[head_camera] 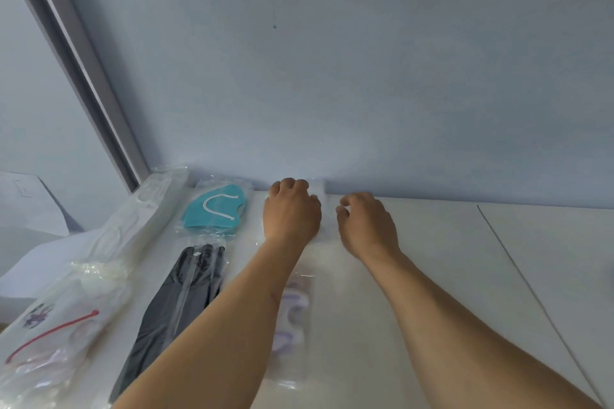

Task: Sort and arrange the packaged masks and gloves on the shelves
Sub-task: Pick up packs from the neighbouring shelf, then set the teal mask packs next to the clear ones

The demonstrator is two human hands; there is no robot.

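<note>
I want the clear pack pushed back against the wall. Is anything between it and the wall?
Nothing visible. The clear packet under the left hand and beside the right hand already reaches the wall; the teal mask packet lies off to its left.

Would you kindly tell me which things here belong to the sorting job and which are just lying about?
Job: teal mask packet; black gloves packet; clear packet under left hand and right hand; white packets.
Lying about: red-zip bag; paper.
</note>
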